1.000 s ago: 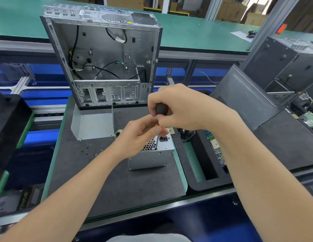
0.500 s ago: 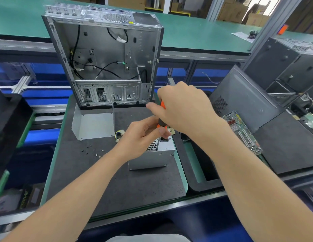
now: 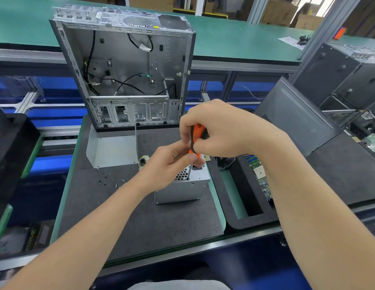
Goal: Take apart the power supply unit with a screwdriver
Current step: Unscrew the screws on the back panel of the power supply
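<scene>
The small silver sheet-metal power supply unit [image 3: 182,190] stood on a dark grey foam mat [image 3: 119,216] on the green-topped bench [image 3: 230,193], near the mat's right edge. Its perforated vent face pointed upward.

The right hand [image 3: 221,130] was curled round the upper part of the orange-and-black-handled screwdriver [image 3: 196,136], gripping it. The screwdriver was nearly upright, and its thin steel shaft met the top face of the unit close to the front edge.

The left hand [image 3: 167,164] reached in from the left over the unit. Its thumb and fingertips pinched the lower end of the screwdriver's handle, just above the shaft.

Behind the unit stood an open, stripped grey metal computer case [image 3: 123,76] with loose black cables inside. A bent sheet-metal cover [image 3: 111,150] lay in front of the case, and a few small dark screws [image 3: 111,182] were scattered on the mat beside it. To the right, a green circuit board [image 3: 261,176] sat in a black foam tray.
</scene>
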### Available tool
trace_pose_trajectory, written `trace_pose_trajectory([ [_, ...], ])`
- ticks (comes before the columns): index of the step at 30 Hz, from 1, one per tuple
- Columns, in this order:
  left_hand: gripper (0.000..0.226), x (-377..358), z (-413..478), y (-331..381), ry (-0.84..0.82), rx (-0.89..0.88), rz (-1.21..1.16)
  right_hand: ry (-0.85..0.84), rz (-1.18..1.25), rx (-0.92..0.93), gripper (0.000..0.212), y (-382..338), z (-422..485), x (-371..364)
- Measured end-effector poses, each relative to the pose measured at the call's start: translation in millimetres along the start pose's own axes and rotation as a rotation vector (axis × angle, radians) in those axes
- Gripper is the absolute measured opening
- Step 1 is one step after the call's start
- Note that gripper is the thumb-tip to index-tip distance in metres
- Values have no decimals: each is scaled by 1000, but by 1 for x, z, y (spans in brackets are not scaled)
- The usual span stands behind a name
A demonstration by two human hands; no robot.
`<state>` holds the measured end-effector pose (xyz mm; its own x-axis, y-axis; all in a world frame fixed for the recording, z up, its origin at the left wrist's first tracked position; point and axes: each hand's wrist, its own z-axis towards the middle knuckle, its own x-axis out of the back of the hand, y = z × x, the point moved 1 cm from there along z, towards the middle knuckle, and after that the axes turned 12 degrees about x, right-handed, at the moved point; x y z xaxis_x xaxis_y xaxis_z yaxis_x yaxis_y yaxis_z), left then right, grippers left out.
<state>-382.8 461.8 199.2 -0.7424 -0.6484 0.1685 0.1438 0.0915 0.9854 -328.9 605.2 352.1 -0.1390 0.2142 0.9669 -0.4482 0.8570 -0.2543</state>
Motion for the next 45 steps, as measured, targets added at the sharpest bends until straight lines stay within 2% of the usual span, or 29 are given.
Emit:
trace_pose_trajectory([
  [2, 18, -1, 0, 1, 29, -5, 22, 55, -74, -54, 13, -1, 0, -5],
  [3, 17, -1, 1, 1, 44, -4, 38, 119, -167, -105, 16, -2, 1, -9],
  [5, 14, 0, 2, 0, 54, 0, 52, 215, -356, -254, 40, -5, 4, -17],
  [7, 14, -1, 4, -2, 43, 2, 48, 236, -393, -341, 47, -9, 7, -22],
  [10, 19, 0, 3, -4, 38, -8, 15, 196, -302, -245, 30, -1, 8, -19],
  [14, 12, 2, 2, -6, 26, -25, -12, 104, -57, -52, 3, -1, 4, -12],
  [17, 13, 1, 2, -6, -12, -8, -3, 56, -5, 62, 12, -3, 5, -9],
  [20, 13, 3, 1, -7, -28, 33, -9, 97, 9, 87, 16, -1, 6, -13],
  [26, 28, 10, -5, -27, 52, 89, 480, 218, 19, 43, 14, 3, 1, -11],
  [33, 9, 3, 1, -33, 114, 50, 578, 228, 0, 17, 14, 4, -4, -7],
  [38, 2, 2, 1, -30, 88, 35, 584, 236, -6, 15, 14, 6, -7, -7],
  [45, 17, -4, 5, -23, -14, 19, 883, 248, -20, 18, 13, 8, -9, -7],
])
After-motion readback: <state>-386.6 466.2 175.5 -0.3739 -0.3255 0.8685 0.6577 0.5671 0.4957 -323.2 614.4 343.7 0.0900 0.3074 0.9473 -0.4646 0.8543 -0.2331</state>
